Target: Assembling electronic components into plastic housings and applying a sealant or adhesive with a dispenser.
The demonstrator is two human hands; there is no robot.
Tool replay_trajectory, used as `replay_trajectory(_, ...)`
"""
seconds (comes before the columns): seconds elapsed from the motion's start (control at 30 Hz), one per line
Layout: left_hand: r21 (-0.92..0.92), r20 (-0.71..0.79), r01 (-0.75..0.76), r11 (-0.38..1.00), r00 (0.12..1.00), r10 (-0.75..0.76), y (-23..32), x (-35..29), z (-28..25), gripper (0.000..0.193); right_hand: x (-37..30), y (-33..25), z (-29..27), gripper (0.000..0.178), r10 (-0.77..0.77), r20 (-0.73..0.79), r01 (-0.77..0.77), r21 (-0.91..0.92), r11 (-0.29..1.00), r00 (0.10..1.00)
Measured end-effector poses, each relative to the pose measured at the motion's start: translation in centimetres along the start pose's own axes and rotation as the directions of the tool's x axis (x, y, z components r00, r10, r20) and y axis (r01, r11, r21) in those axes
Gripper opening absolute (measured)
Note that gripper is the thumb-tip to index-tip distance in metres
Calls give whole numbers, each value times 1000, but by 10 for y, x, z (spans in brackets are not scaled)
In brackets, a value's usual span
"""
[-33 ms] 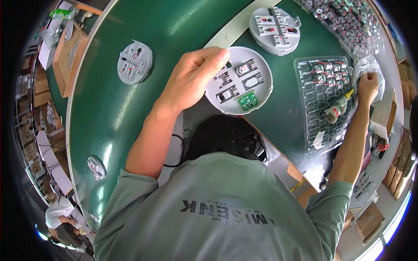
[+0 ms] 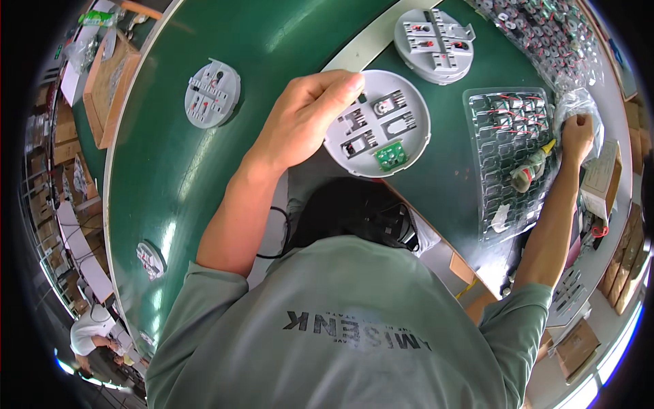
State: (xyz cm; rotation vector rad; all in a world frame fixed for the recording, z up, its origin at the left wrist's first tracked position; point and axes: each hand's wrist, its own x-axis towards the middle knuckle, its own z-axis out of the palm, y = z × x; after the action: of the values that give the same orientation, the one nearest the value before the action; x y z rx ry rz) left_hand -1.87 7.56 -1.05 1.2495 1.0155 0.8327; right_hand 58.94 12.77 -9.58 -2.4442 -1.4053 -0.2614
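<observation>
My left hand grips the rim of a round white plastic housing, thumb on top. Its inner side faces up, with slots, contacts and a small green circuit board near the lower edge. At the far right my right hand has its fingers curled in at a clear plastic bag; whatever they pinch is hidden. Beside that hand, a clear compartment tray carries several small parts with red wires and a yellow-tipped bottle.
Stacked round housings stand on the green bench beyond my left hand. Another housing and a smaller-looking one lie on the green surface at left. A large bag of wired parts fills the far right; a cardboard box sits near my right forearm.
</observation>
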Motion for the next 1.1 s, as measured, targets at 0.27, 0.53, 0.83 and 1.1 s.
replay_trajectory(0.27,37,41,5,999,999,-7,-8,7,0,52,-6,-2,7,44,74,-122,-67,56,996,990)
replay_trajectory(0.53,46,76,25,999,997,-29,-6,9,0,46,-11,-1,13,37,160,-70,-123,374,919,985)
replay_trajectory(0.83,97,94,27,995,995,-36,-13,18,-1,50,-13,1,29,36,249,-110,-116,663,739,962)
replay_trajectory(1.1,98,78,63,993,994,-71,-11,17,3,45,-19,-5,30,36,277,-20,-200,641,741,961)
